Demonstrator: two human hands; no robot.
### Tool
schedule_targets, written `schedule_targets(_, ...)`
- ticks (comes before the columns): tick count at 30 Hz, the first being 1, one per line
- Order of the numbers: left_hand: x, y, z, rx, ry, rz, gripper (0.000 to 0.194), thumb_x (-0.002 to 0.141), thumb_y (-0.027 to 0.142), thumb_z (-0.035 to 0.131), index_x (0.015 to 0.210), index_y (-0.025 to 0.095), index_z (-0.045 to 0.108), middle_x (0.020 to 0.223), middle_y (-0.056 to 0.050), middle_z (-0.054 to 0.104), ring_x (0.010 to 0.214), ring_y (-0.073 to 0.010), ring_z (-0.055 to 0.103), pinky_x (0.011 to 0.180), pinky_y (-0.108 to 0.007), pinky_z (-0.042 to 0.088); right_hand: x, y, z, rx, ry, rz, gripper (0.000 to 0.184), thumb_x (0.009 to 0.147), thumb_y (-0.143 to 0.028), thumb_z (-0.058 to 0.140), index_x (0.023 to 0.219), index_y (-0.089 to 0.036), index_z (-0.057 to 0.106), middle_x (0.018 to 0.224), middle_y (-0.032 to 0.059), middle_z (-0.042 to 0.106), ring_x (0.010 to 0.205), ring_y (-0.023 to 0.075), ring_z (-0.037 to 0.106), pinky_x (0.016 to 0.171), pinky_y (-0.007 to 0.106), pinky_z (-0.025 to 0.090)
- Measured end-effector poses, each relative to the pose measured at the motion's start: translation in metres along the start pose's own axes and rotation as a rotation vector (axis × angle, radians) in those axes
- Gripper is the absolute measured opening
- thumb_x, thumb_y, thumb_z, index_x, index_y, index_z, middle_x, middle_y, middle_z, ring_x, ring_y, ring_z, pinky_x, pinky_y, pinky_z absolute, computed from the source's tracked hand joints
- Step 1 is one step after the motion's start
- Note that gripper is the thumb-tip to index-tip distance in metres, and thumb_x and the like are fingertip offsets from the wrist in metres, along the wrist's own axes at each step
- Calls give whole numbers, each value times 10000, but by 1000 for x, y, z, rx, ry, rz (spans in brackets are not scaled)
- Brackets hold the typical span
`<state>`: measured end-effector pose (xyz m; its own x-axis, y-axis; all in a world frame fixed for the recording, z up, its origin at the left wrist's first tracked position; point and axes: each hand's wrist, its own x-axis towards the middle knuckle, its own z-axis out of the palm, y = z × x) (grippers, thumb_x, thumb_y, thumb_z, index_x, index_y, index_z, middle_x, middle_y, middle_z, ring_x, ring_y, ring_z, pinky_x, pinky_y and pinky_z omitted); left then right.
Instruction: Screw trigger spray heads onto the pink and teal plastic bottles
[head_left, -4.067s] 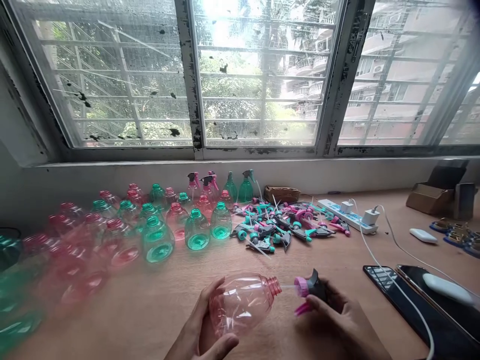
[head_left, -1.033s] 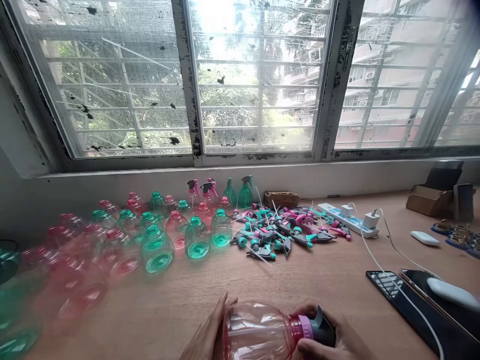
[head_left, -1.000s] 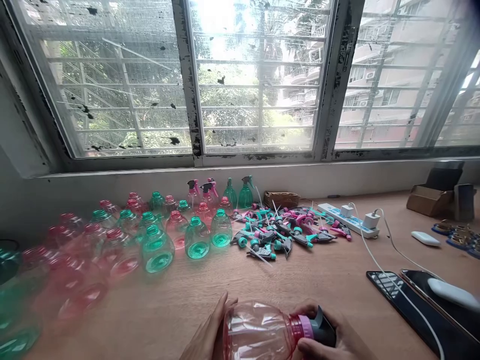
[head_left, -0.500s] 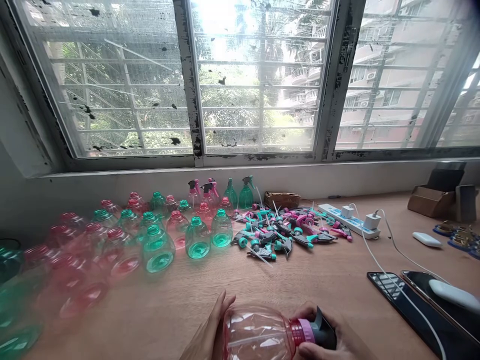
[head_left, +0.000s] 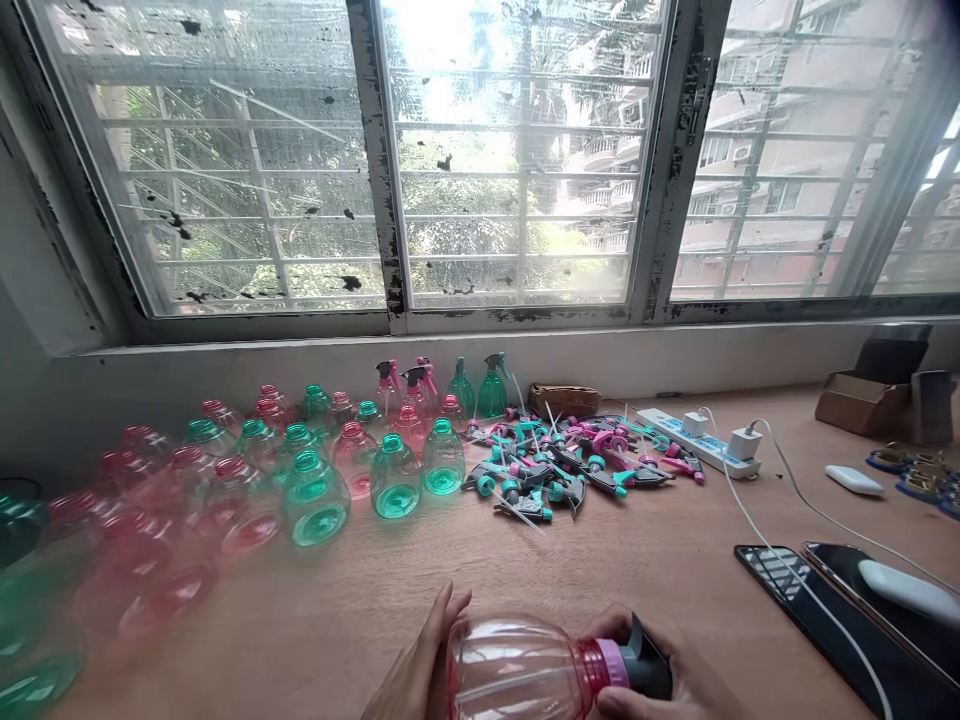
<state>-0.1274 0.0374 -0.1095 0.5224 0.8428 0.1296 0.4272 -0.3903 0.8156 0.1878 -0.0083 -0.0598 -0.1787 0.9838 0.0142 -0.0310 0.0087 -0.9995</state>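
Note:
A clear pink spray bottle (head_left: pixel 517 665) lies on its side in front of me, its neck toward the right. My left hand (head_left: pixel 420 655) is against its base, the palm side turned to the bottle and the fingers partly hidden. At the other end, my right hand (head_left: pixel 652 670) is closed around the neck and the black spray head (head_left: pixel 646 662) with its pink collar (head_left: pixel 613 665). A pale tube shows through the bottle's wall. The lower edge of the view cuts off part of the bottle and both hands.
Several open pink and green bottles (head_left: pixel 319 500) crowd the left. Loose spray heads (head_left: pixel 562 465) are heaped in the middle; a few finished sprayers (head_left: pixel 491 387) stand behind. To the right are a power strip (head_left: pixel 675 430), cables, a dark phone (head_left: pixel 795 600) and a cardboard box (head_left: pixel 862 400).

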Motion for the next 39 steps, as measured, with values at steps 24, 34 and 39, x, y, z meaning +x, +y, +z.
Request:
schedule_targets(24, 2, -5, 2, 3, -3, -70, 909, 857, 664, 621, 1602, 432, 154, 1662, 26, 390, 1522, -335, 367, 1256, -478, 310, 3, 4, -6, -6, -40, 14, 505, 644, -558, 868, 925, -168, 713, 767, -1, 654, 681, 166, 544, 604, 256, 391)
schedule_targets(34, 11, -45, 22, -36, 45, -138, 1062, 748, 672, 711, 1611, 399, 156, 1669, 18, 372, 1533, -353, 335, 1243, -496, 329, 0, -2, 1, 71, -21, 3, 484, 601, -511, 915, 892, -171, 731, 753, -7, 658, 664, 156, 564, 601, 246, 395)
schedule_targets(39, 7, -29, 11, -13, 11, -93, 1047, 773, 658, 704, 1615, 378, 148, 1669, -4, 369, 1525, -345, 360, 1248, -521, 304, 1, -3, 1, 12, -4, -6, 479, 600, -533, 901, 882, -182, 739, 707, -26, 638, 622, 145, 531, 586, 253, 396)
